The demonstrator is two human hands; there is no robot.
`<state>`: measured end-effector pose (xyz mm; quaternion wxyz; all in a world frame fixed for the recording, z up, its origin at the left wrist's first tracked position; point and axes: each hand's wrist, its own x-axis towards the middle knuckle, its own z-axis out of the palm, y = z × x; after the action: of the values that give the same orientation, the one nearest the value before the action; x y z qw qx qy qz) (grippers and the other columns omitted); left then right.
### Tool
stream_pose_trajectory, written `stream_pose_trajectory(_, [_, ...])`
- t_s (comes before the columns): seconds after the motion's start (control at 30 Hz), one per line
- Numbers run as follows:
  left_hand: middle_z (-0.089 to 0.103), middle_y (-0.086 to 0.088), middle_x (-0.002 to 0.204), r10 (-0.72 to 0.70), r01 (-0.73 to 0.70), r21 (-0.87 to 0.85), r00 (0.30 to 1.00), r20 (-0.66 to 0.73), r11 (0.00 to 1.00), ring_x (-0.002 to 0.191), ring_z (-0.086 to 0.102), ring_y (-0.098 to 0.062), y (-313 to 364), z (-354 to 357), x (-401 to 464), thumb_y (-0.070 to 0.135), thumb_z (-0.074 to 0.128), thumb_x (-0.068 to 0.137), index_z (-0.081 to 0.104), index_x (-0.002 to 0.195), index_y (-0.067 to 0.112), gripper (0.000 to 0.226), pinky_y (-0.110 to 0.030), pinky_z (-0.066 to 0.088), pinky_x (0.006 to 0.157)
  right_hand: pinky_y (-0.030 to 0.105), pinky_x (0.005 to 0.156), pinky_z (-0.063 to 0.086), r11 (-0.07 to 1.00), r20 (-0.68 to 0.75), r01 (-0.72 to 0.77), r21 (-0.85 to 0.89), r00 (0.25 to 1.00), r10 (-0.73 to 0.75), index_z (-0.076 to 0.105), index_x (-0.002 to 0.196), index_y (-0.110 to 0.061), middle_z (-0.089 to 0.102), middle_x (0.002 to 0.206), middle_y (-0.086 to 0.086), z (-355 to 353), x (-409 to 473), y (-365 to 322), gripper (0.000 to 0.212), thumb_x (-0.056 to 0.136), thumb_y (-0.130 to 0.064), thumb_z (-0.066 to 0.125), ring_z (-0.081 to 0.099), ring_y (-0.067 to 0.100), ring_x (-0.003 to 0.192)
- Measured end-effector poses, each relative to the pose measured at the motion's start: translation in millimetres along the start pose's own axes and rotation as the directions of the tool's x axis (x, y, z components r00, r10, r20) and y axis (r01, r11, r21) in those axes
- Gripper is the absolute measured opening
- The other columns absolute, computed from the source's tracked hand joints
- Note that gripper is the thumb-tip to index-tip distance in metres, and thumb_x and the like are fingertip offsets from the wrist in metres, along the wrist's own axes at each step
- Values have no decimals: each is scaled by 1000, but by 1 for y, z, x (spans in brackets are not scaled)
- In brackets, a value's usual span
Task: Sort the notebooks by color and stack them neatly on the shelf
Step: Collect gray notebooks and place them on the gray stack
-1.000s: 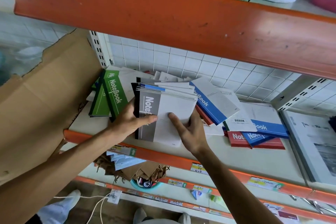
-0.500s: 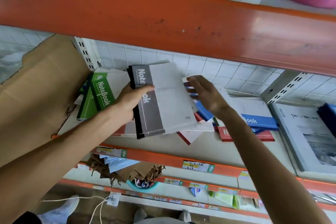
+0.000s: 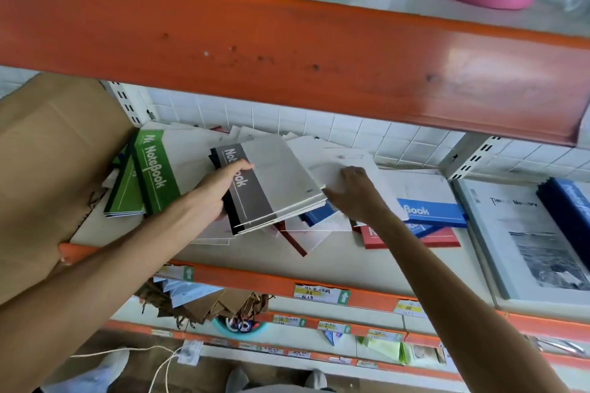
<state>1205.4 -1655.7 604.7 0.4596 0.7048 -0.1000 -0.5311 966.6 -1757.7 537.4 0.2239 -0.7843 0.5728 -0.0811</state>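
Currently the left hand (image 3: pixel 212 193) grips a small stack of grey notebooks (image 3: pixel 271 183), thumb across the grey cover band, fingers curled under the spine edge; the stack is tilted and raised above the shelf (image 3: pixel 338 262). Right hand (image 3: pixel 352 193) reaches into the loose pile of white-backed notebooks (image 3: pixel 338 163) just beside the stack; its fingers are hidden behind the hand, so their state cannot be determined. Green notebooks (image 3: pixel 153 171) lean at the left end against a cardboard sheet (image 3: pixel 54 169). Blue notebooks (image 3: pixel 431 212) and a red notebook (image 3: pixel 412 239) lie overlapped at the right of the pile.
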Motion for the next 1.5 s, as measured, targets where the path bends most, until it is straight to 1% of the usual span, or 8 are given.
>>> stream_pose_trajectory(0.17, [71,-9,89,60,-60,66,998,1,996,74,67,-23,-4,17,4,26,79,71,65,97,14,32,-31,55,71,55,105,45,979,-23,196,63,980,-195,63,120,9,51,136,33,16,-21,4,38,83,1,68,49,50,127])
stream_pose_trajectory(0.43, [73,-11,94,121,-119,181,993,-4,976,87,69,-27,-9,20,10,28,83,66,68,97,14,37,-40,55,88,-1,102,26,903,43,60,424,995,-87,57,138,-18,46,140,-18,-10,-47,-6,34,108,-25,40,39,-2,125])
stream_pose_trajectory(0.6, [74,-10,93,28,-27,-11,995,99,1000,82,70,-28,-15,12,-2,21,81,71,70,104,14,36,-38,57,73,35,82,54,893,78,106,438,985,-155,65,107,-10,64,110,-1,-12,-64,-36,37,96,-45,62,62,14,95])
stream_pose_trajectory(0.83, [73,-5,106,314,-295,-125,929,194,947,91,71,-22,-8,7,-23,14,77,79,60,123,16,47,-32,57,61,35,83,60,689,33,-14,725,999,-14,46,126,-23,63,119,-5,-14,-63,-54,53,87,-50,71,67,13,101])
stream_pose_trajectory(1.03, [76,1,81,164,-135,-115,939,302,984,70,72,-11,-14,15,-51,30,72,83,67,91,22,12,-24,55,62,35,73,61,689,-39,-106,717,981,192,46,119,-23,65,113,-2,-26,-72,-57,58,82,-61,70,69,17,93])
stream_pose_trajectory(1.17, [75,-5,102,109,-135,46,921,373,990,94,69,-5,-29,26,-65,53,83,56,63,117,15,74,-11,48,58,31,65,55,662,51,-264,701,945,323,52,116,-18,65,106,2,-30,-85,-34,53,89,-63,59,67,21,91])
stream_pose_trajectory(1.33, [73,6,104,130,-150,17,902,411,989,78,71,-2,-59,42,-76,34,67,83,68,106,26,25,-11,50,58,38,76,60,606,22,-214,767,951,308,62,109,-14,71,102,3,-40,-105,6,40,93,-51,62,70,21,90])
stream_pose_trajectory(1.5, [62,30,92,200,-252,72,886,418,965,86,56,17,-65,77,-88,59,67,71,64,101,33,40,-7,38,76,27,58,53,615,-81,-185,767,922,379,67,97,-18,73,85,2,-66,-130,57,25,93,-43,68,67,16,69])
